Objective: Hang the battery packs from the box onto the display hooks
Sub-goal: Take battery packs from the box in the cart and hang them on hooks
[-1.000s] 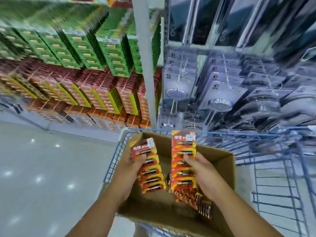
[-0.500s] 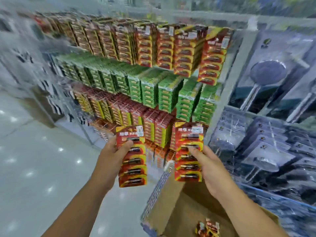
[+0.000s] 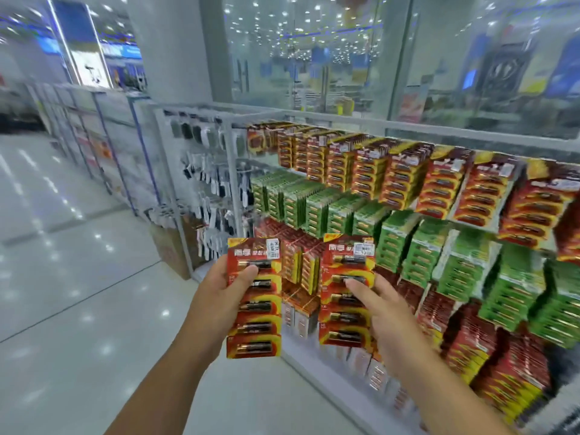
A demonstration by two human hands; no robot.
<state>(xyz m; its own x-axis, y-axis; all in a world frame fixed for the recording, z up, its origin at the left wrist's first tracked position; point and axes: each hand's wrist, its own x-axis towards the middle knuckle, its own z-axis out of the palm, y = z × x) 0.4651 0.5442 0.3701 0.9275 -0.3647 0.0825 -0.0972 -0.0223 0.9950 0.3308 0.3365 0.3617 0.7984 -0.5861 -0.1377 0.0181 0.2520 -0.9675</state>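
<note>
Up front, head view: two red battery strips held up before the display rack [image 3: 408, 196], both upright and apart from each other.
Left hand [image 3: 216, 296]: at about 7 o'clock, thumb pinched across the front of the left battery pack [image 3: 254, 298], fingers hidden behind it.
Right hand [image 3: 384, 312]: around 5 o'clock, thumb pressed on the right battery pack [image 3: 346, 288], fingers curled behind, so holding too.
Rack: red rows at 2 o'clock, green packs [image 3: 345, 211] under them; hooks themselves are too blurry to pick out.
Handling guess: light, thin card strips, kinda floppy lengthwise, blisters a bit slick. I'd grip near the upper half so the hang hole stays free.
Versus half a second ago: the box has dropped out of view, packs sit higher, and the view has swung left along the aisle.
</note>
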